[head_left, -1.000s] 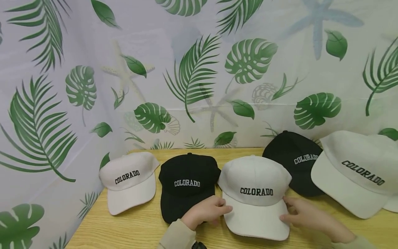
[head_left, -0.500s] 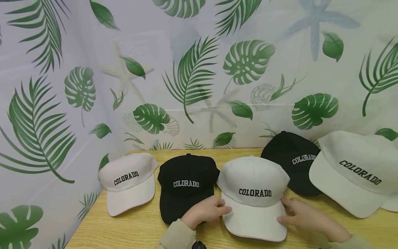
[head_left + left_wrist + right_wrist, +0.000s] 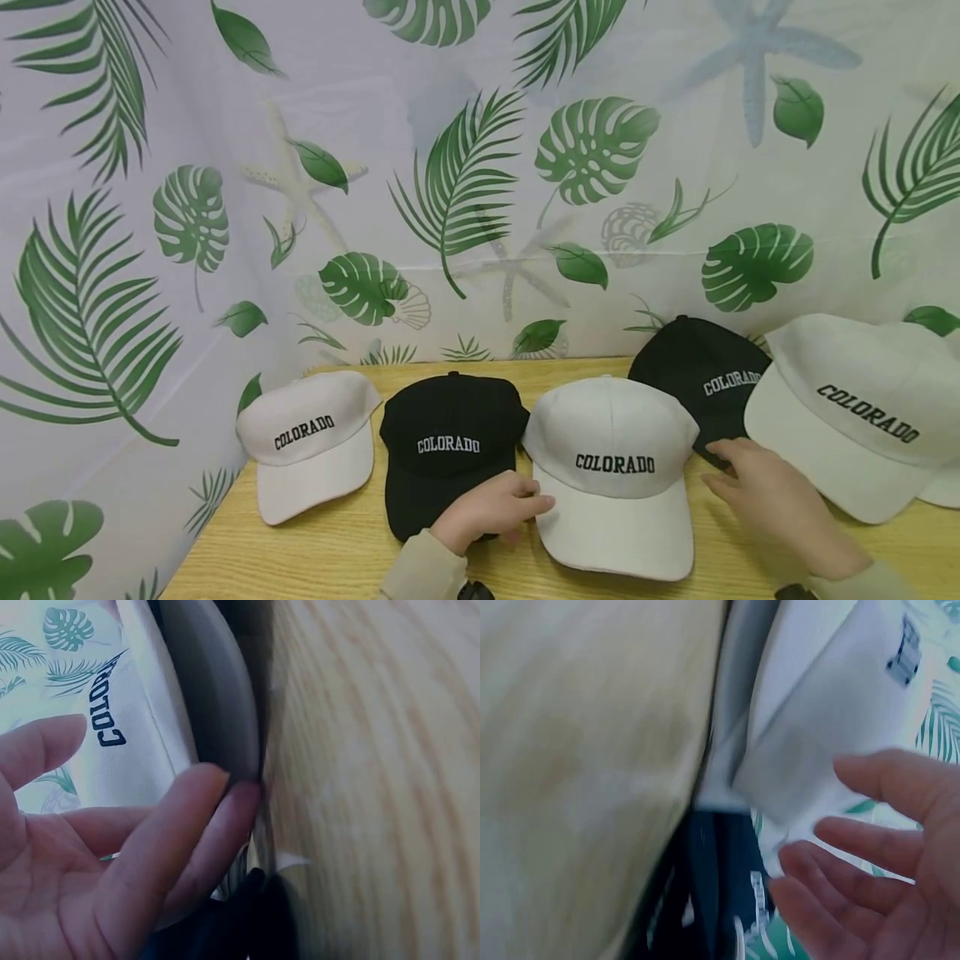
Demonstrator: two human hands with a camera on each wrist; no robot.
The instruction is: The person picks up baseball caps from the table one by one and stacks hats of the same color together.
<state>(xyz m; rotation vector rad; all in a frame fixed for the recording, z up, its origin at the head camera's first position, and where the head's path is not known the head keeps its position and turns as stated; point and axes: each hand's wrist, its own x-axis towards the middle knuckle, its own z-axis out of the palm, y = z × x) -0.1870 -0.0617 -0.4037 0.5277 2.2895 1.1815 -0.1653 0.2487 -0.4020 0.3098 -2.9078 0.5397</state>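
A white baseball cap (image 3: 609,437) with dark COLORADO lettering sits on the table, brim toward me. My left hand (image 3: 495,510) is at the left edge of its brim, fingertips right at the edge and thumb apart from them in the left wrist view. Beside it on the left is a black cap (image 3: 450,417), its brim partly behind that hand. My right hand (image 3: 772,500), fingers loosely spread, is off the white cap's right side and overlaps the lower edge of a rear black cap (image 3: 693,358). In the right wrist view nothing is between the right hand's fingers (image 3: 870,840).
A pinkish-white cap (image 3: 307,442) stands at the far left of the wooden table (image 3: 300,554). At the right, a larger-looking white cap (image 3: 862,400) overlaps the rear black one, with part of another pale cap beside it. A leaf-print cloth (image 3: 480,167) hangs behind.
My right hand has let go of the white cap's right side and moved right and slightly up, away from it. The left hand stays at the brim; the white cap barely shifts.
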